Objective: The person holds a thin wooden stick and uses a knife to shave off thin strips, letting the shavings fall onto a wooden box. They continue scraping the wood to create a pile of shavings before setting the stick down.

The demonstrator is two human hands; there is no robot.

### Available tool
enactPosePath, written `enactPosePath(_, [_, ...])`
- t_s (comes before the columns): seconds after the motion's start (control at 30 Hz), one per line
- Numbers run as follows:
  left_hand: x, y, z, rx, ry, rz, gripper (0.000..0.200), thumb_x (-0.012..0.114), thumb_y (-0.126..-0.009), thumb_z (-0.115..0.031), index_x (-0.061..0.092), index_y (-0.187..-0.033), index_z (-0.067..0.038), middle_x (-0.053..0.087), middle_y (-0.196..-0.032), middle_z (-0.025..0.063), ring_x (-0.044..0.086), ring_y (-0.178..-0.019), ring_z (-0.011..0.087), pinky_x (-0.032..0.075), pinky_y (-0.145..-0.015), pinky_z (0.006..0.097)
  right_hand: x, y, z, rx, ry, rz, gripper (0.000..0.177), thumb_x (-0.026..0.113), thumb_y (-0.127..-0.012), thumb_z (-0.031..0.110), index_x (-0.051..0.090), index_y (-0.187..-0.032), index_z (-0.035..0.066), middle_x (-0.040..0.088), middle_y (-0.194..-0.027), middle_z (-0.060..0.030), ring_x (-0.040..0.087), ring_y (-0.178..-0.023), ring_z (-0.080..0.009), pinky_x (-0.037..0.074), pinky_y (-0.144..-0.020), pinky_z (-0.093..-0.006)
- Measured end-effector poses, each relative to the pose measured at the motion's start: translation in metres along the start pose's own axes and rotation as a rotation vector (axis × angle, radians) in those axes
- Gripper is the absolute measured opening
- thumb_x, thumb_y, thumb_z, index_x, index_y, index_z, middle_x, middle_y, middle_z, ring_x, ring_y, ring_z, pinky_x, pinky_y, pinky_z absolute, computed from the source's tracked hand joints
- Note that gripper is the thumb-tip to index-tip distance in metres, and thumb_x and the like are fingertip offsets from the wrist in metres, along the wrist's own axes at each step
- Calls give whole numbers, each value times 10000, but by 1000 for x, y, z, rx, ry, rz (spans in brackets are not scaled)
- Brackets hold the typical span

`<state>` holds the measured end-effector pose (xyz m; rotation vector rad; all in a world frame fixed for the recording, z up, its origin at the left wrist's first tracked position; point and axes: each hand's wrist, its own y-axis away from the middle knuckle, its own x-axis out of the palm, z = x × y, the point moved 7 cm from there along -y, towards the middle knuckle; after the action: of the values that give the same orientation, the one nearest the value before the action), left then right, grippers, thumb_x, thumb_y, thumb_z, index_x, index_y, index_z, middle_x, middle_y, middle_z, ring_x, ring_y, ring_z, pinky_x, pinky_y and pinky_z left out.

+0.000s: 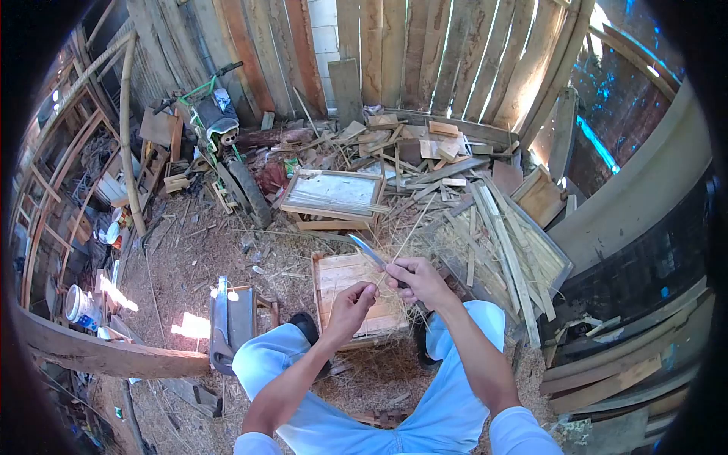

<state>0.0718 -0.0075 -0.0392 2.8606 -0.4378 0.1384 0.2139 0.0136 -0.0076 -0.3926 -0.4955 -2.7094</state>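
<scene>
My right hand (416,281) is wrapped round the dark handle of a knife (368,251), its blade pointing up and away to the left. Close beside it, my left hand (352,309) is closed in a pinch. A thin pale stick (419,222) slants up past the knife, its line running down to the left fingertips; the lower part is hard to see between the hands. Beneath both hands a shallow wooden box (331,274) lies on the ground between my feet. Farther off, thin strips (331,202) lie across a white-topped wooden frame (313,184).
Scrap wood (447,148) is heaped along the plank wall, with long boards (503,241) at the right. A small motorbike (220,129) stands at the back left. A hand saw (221,326) lies by my left knee, near a wooden beam (114,356). Shavings cover the ground.
</scene>
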Motion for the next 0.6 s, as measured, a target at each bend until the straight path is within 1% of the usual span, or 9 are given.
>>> enactPosePath(0.1, [4,0,-6,54,-31,-25,250,531,-954,-255,596,-887,-23,437,-676,-52,355,-612,46,287,-534,215,-6,0,4,-13,44,-26,304,554,-944,254,591,-1103,-3,531,-715,25,380,-463,-9,274,-382,-157])
enactPosePath(0.13, [4,0,-4,54,-30,-27,250,531,-954,-255,596,-887,-23,437,-676,-52,355,-612,46,287,-534,215,-5,2,10,-26,59,-47,244,559,-941,244,588,-995,7,531,-713,23,384,-464,-11,280,-381,-163])
enactPosePath(0.17, [5,-2,-3,79,-28,-22,245,538,-953,-271,600,-896,-40,423,-660,-65,325,-565,29,247,-490,202,-6,4,13,-38,75,-67,223,564,-937,234,585,-887,17,531,-712,21,388,-465,-14,286,-381,-169])
enactPosePath(0.2, [6,-3,-2,106,-25,-18,241,546,-952,-287,603,-906,-57,408,-643,-77,295,-518,11,207,-446,189,-7,3,12,-36,80,-65,223,564,-937,234,585,-887,17,531,-712,21,388,-465,-14,286,-381,-169])
enactPosePath(0.33, [6,-2,-5,131,-69,-32,238,549,-949,-281,607,-909,-53,411,-645,-71,300,-529,16,217,-454,197,-12,-1,10,-60,112,-55,223,566,-934,234,594,-911,14,538,-708,22,396,-464,-17,304,-387,-182])
enactPosePath(0.4, [7,2,-11,78,-117,-51,252,527,-956,-242,595,-878,-12,420,-670,-48,359,-628,52,300,-550,229,-13,-1,10,-62,149,-60,225,568,-933,237,598,-921,14,540,-708,22,397,-462,-18,309,-389,-187])
enactPosePath(0.5, [7,4,-13,75,-105,-75,254,532,-954,-241,595,-884,-5,441,-678,-43,364,-628,52,304,-547,230,-17,-4,9,-65,159,-58,219,559,-936,232,604,-940,18,544,-708,21,400,-463,-20,311,-392,-192])
enactPosePath(0.57, [0,10,4,84,-151,-66,254,532,-954,-241,598,-888,-5,450,-681,-41,367,-627,50,305,-544,228,-52,-3,22,-177,290,-359,217,525,-950,221,610,-947,22,528,-704,29,375,-449,-20,302,-389,-181])
enactPosePath(0.6, [-1,13,15,90,-198,-53,254,533,-954,-241,601,-893,-4,460,-684,-39,369,-627,47,305,-542,225,-76,2,35,-157,212,-439,220,506,-958,218,605,-986,23,518,-706,32,361,-448,-21,296,-388,-176])
